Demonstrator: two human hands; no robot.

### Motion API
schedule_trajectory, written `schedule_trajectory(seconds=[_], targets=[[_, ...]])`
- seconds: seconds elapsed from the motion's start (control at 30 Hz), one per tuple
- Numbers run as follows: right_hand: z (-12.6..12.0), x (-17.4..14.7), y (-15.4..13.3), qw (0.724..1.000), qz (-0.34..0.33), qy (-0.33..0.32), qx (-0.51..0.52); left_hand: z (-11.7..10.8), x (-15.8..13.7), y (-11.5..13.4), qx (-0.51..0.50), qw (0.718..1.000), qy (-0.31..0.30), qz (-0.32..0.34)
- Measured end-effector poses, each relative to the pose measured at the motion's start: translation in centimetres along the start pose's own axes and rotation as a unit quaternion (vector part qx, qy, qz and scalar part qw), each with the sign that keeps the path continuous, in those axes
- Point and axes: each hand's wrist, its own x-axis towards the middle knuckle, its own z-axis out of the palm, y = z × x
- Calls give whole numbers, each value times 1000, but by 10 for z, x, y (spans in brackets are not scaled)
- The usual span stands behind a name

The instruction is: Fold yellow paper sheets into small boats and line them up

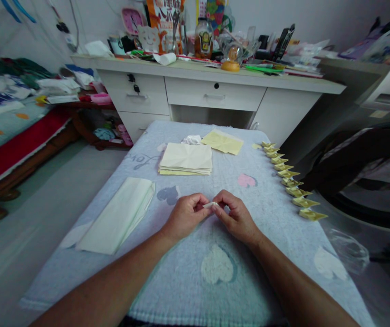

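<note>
Between the fingertips of both hands is a small folded piece of pale paper (pixel 209 205), held just above the cloth-covered table. My left hand (pixel 190 211) pinches its left end, and my right hand (pixel 234 213) pinches the right end; the fingers hide part of it. Beyond them lies a stack of cream and yellow paper sheets (pixel 186 156). Nearer my left forearm is a long folded bundle of pale paper (pixel 120 215). A row of several folded yellow paper boats (pixel 292 182) runs along the table's right edge.
Loose yellow sheets (pixel 224 141) and a crumpled white tissue (pixel 192 140) lie at the table's far end. Behind stands a white desk (pixel 215 93) crowded with jars and clutter. A bed (pixel 14 122) is at left, a washing machine (pixel 389 97) at right. A clear plastic bag (pixel 348 250) hangs by the right edge.
</note>
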Motion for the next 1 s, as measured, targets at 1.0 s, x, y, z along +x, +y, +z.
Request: schedule_trajectory(seconds=[1.0], targets=[[0, 2, 8, 989, 108, -28, 102, -4, 1, 1, -22, 999, -12, 46]])
